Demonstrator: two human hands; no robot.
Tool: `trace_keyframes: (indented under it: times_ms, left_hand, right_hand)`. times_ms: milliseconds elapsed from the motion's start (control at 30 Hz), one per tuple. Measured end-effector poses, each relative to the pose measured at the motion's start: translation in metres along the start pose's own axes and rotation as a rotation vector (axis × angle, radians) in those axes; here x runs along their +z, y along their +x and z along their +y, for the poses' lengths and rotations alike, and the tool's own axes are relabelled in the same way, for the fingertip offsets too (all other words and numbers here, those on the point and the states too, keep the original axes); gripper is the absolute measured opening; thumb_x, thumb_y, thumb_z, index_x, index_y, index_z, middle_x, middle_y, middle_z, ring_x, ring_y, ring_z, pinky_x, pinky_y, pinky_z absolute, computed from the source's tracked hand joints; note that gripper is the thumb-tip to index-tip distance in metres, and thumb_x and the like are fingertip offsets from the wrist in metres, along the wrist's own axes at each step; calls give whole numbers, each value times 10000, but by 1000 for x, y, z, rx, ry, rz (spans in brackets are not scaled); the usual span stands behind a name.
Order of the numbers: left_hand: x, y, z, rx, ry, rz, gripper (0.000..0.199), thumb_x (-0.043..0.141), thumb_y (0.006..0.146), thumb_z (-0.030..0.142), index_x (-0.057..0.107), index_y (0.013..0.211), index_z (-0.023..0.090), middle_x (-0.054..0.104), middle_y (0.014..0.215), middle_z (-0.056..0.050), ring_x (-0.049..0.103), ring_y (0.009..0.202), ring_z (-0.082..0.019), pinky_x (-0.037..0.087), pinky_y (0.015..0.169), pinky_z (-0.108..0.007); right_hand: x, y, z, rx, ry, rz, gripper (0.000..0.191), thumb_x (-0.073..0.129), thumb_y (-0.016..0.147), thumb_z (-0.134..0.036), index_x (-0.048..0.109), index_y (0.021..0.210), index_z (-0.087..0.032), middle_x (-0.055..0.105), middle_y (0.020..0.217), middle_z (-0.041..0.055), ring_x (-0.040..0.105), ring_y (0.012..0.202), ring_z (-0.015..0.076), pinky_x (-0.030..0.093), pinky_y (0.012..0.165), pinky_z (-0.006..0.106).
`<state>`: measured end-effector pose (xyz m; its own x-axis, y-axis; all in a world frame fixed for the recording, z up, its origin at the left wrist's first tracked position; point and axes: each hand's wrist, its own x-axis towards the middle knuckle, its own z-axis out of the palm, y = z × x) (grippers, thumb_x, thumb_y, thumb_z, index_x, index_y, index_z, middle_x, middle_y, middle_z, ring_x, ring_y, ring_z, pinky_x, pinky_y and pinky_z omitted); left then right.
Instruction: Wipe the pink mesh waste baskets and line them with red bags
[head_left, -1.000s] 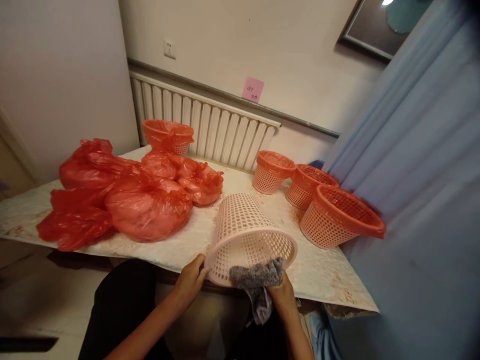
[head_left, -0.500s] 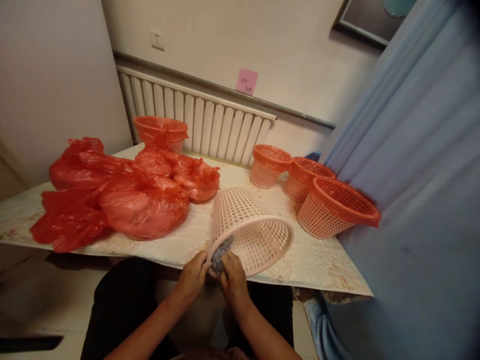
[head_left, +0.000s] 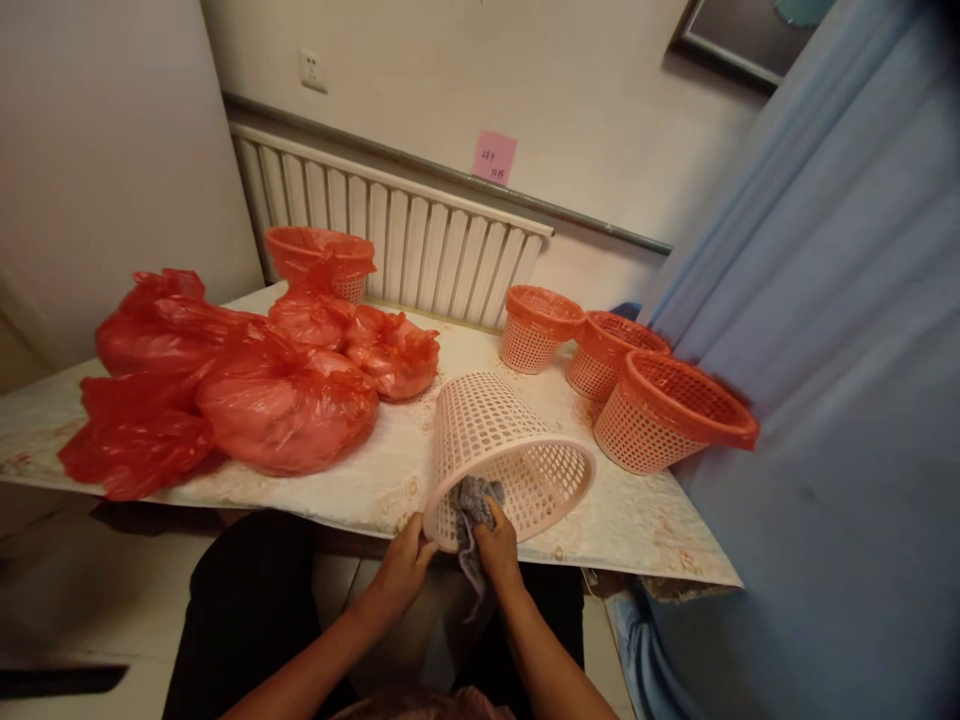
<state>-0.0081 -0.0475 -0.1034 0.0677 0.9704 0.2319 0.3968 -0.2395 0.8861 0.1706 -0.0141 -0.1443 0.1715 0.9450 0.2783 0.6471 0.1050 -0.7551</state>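
A pale pink perforated plastic basket lies on its side at the table's front edge, its mouth turned toward me and to the right. My left hand is closed on the basket's rim at the lower left. In my right hand is a crumpled grey cloth, held at the basket's mouth against the inside near the rim. A purplish edge of the cloth hangs down below the rim. Part of the cloth is hidden by my right fingers.
Several full red plastic bags crowd the left of the table. Behind them stands a bag-lined basket. Three more lined baskets, the nearest among them, stand at right beside a blue curtain. A radiator runs along the wall.
The basket has shifted slightly to the right, with my left hand still on its rim. My right hand has moved right with the cloth, and more of the cloth now shows and hangs down.
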Motion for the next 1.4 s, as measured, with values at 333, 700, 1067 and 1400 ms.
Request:
trace_keyframes:
  times_ms: [333, 700, 1067, 1400]
  left_hand:
    - [-40, 22, 43, 161, 97, -64, 84, 456, 865, 246, 523, 828, 212, 576, 732, 13, 562, 695, -168, 443, 673, -276]
    - [3, -7, 10, -38, -14, -109, 141, 500, 748, 206, 517, 887, 201, 651, 868, -55, 618, 838, -227, 498, 780, -357]
    - [-54, 20, 61, 213, 174, -19, 106, 430, 870, 236, 532, 859, 212, 588, 784, -10, 560, 727, -182, 430, 688, -298]
    - [-21, -10, 31, 128, 117, 79, 163, 431, 905, 322, 453, 777, 224, 536, 768, -16, 542, 725, -190, 473, 690, -318]
  right_hand:
    - [-12, -9, -23, -326, -238, -159, 595, 473, 726, -67, 554, 1298, -211, 560, 1262, 121, 539, 1151, 252, 461, 970, 387]
    - [-17, 4, -5, -85, -78, -96, 544, 473, 747, -128, 576, 1279, -176, 653, 1147, 94, 618, 1053, 222, 497, 932, 360]
    - [-22, -3, -24, -297, -370, -144, 593, 468, 717, -74, 572, 1274, -251, 605, 1094, 96, 591, 964, 234, 486, 824, 328]
    - [-19, 9, -23, -84, 65, -127, 464, 463, 756, -152, 621, 1187, -220, 686, 1064, 38, 625, 998, 204, 484, 883, 297]
